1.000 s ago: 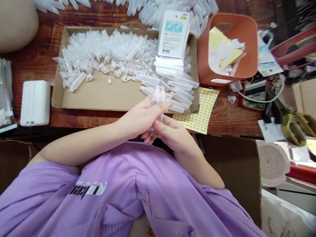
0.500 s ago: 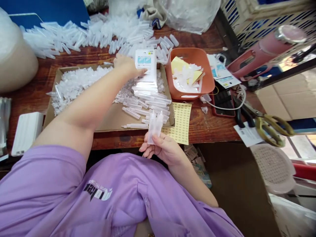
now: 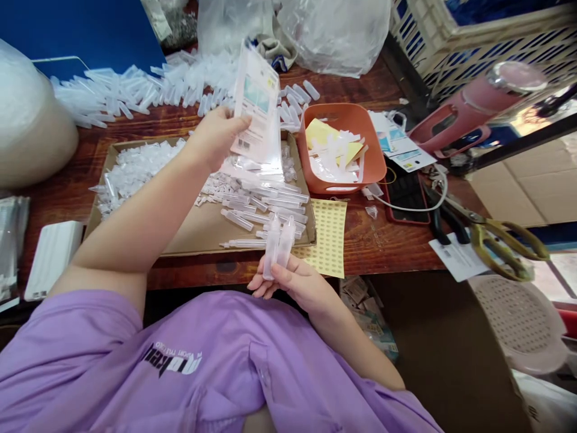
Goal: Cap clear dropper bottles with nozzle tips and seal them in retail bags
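In my left hand (image 3: 217,137), thumb on top, is a printed plastic packaging bag (image 3: 256,105) with a blue picture and a barcode. It is lifted at a tilt above the stack of similar bags (image 3: 276,162) in the cardboard tray (image 3: 193,245). My right hand (image 3: 293,278) is closer to my body, at the table's front edge. Its thumb and fingers pinch two translucent plastic tubes (image 3: 278,246) with pointed tips, side by side and tips upward. Loose tubes (image 3: 288,201) lie in the tray just beyond them.
Small clear caps (image 3: 139,171) fill the tray's left side. More tubes (image 3: 189,75) are heaped behind it. An orange bin (image 3: 345,187), a yellow sticker sheet (image 3: 331,234), a phone (image 3: 408,198), scissors (image 3: 500,240) and a pink bottle (image 3: 469,108) are to the right.
My left hand has raised a packaging bag off the stack, tilting it up and back. My right hand still holds the two tubes. The view has shifted slightly.
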Demonstrator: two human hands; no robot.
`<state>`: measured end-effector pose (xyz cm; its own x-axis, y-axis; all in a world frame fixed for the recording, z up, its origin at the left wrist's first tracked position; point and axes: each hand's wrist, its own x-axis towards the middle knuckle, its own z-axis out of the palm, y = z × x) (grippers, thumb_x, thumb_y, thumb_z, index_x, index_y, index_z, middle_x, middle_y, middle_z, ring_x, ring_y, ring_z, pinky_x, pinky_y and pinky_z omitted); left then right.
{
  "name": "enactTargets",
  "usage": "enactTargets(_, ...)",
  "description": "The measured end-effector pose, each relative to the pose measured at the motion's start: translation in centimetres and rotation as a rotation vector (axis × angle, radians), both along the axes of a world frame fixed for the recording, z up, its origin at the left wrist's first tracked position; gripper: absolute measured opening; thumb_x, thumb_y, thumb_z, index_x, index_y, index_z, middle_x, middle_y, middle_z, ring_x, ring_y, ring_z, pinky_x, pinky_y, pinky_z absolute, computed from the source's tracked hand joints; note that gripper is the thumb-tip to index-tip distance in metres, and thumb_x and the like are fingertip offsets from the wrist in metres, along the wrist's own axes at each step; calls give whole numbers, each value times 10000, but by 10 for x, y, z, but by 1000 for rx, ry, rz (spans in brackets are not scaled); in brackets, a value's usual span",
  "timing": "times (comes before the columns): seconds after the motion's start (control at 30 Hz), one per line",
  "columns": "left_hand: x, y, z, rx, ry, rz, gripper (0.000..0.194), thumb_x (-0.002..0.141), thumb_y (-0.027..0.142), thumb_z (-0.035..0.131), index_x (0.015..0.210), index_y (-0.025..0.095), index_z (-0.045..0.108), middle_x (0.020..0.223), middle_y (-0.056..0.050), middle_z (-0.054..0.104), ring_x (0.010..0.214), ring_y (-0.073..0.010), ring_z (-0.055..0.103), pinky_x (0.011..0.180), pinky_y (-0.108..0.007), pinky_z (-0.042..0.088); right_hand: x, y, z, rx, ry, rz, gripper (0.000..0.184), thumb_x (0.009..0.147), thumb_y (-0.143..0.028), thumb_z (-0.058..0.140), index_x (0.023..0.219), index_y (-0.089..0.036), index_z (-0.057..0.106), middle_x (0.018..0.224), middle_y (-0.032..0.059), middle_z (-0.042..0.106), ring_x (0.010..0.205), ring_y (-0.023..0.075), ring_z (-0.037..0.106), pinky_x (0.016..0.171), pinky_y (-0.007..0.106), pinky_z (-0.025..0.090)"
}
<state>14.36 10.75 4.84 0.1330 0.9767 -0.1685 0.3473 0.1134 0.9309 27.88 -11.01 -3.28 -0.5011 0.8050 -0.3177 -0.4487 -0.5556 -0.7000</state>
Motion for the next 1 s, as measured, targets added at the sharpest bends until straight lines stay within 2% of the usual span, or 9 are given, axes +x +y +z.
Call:
enactTargets(0.1, -10, -52, 1, -101, -431, -16, 176, 894, 164, 535, 1057, 162, 599, 1035, -50, 721, 1116, -233, 656, 893, -372, 556, -5, -1, 8, 40, 36, 97, 392, 814, -505, 731, 906, -139, 625, 835, 35, 756, 729, 83, 723, 658, 157, 557)
enactTargets(0.2, -29, -99, 0, -252, -650, 24, 228, 898, 115, 509, 1100, 147, 609, 1024, -55, 735, 1124, -227, 670, 893, -360, 578, -14, 0, 12, -18, 75, 221, 411, 781, -501, 763, 897, -135, 613, 820, 34, 749, 715, 90, 719, 667, 179, 563)
enactTargets(0.3, -52, -126, -1, -375, -808, 72, 292, 957, 162, 456, 1221, 169, 582, 1088, -52, 734, 1113, -226, 683, 858, -346, 601, -24, 0, 9, -81, 51, 309, 438, 766, -522, 766, 885, -134, 603, 813, 39, 750, 697, 93, 719, 650, 177, 559)
enactTargets(0.43, -75, -141, -4, -477, -946, 175, 358, 1020, 236, 328, 1291, 182, 556, 1074, -50, 745, 1098, -243, 694, 814, -362, 620, -35, 0, 5, -139, 49, 392, 433, 766, -514, 769, 884, -129, 609, 818, 47, 758, 682, 91, 723, 632, 161, 550)
enactTargets(0.6, -86, -152, -7, -569, -904, 255, 373, 1019, 343, 357, 1172, 144, 634, 1040, -90, 758, 1065, -259, 710, 761, -338, 631, -43, 2, 8, -206, 180, 412, 403, 772, -483, 777, 879, -120, 636, 805, 75, 768, 678, 130, 742, 613, 178, 578)
enactTargets(0.73, -88, -165, -14, -662, -894, 190, 410, 1011, 385, 347, 1210, 162, 628, 1055, -106, 759, 1083, -290, 702, 784, -391, 628, -51, 6, 11, -314, 187, 334, 408, 719, -451, 826, 858, -98, 676, 769, 85, 766, 617, 136, 731, 574, 172, 588)
enactTargets(0.87, -92, -177, -22, -682, -907, 91, 295, 936, 258, 520, 1182, 150, 643, 1073, -117, 758, 1103, -305, 692, 895, -437, 601, -57, 10, 14, -383, 111, 242, 412, 683, -430, 853, 870, -104, 683, 764, 64, 762, 549, 104, 696, 528, 145, 574)
enactTargets(0.93, -95, -178, -24, -697, -873, 154, 279, 902, 220, 565, 1151, 125, 648, 1075, -130, 755, 1097, -316, 692, 916, -467, 592, -54, 11, 15, -371, 67, 280, 554, 654, -511, 851, 1008, -133, 653, 851, 74, 769, 586, 115, 706, 538, 166, 582)
enactTargets(1.0, -99, -176, -25, -706, -846, 248, 287, 904, 214, 559, 1162, 117, 638, 1083, -131, 750, 1096, -317, 693, 924, -503, 584, -47, 9, 18, -275, -52, 308, 740, 651, -668, 780, 1154, -163, 578, 944, 96, 758, 673, 141, 723, 562, 195, 589)
